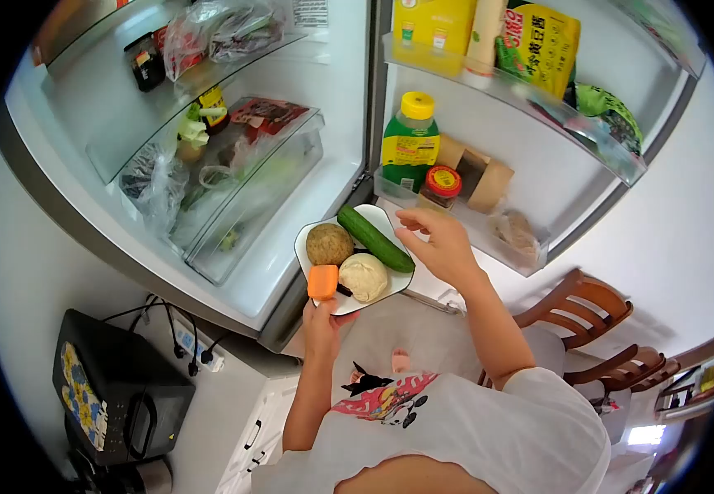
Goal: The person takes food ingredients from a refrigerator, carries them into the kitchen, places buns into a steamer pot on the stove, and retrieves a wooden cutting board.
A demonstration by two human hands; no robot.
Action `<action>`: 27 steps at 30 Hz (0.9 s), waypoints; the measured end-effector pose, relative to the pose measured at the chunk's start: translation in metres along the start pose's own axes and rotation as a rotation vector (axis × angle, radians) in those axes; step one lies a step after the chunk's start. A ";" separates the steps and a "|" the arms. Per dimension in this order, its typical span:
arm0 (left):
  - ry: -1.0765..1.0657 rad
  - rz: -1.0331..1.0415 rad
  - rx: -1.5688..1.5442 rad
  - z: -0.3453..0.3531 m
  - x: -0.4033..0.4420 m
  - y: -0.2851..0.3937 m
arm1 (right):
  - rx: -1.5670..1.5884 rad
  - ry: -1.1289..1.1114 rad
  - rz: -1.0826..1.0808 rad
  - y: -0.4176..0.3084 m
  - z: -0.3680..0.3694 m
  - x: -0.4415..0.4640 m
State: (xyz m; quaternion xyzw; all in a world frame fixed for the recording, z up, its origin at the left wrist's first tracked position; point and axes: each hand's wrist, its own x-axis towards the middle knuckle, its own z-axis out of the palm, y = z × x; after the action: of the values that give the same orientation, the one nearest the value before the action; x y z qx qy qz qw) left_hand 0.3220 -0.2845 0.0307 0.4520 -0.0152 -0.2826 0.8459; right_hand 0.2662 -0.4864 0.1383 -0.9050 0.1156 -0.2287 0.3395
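Observation:
A white dark-rimmed plate [332, 240] is held in front of the open fridge, with my left hand [322, 326] gripping its near edge. On it lie a green cucumber [375, 239], a round brown vegetable [329, 244], a pale round ball that looks like dough [363, 277] and an orange block [322, 281]. A dark thin object, partly hidden, runs between them. Just right of the cucumber is my right hand [437, 240], raised with its fingers apart and curved, holding nothing.
Fridge shelves [250, 152] with bagged food stand at the left. The open door holds a green bottle [410, 144], a red-lidded jar [442, 185] and packets. A black appliance [122, 395] is at lower left, wooden chairs [579, 309] at right.

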 end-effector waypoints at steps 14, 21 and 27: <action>-0.064 0.039 0.048 0.044 -0.024 -0.007 | 0.098 0.177 -0.097 0.014 -0.055 -0.025; -0.096 0.035 0.052 0.051 -0.028 -0.021 | 0.120 0.214 -0.134 0.017 -0.076 -0.022; -0.089 0.015 0.047 0.053 -0.030 -0.026 | 0.068 0.165 -0.124 0.024 -0.075 -0.024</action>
State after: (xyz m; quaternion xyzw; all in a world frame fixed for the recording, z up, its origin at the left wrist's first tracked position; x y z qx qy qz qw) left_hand 0.2696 -0.3206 0.0487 0.4588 -0.0628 -0.2958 0.8355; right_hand 0.2072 -0.5374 0.1638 -0.8765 0.0788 -0.3268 0.3446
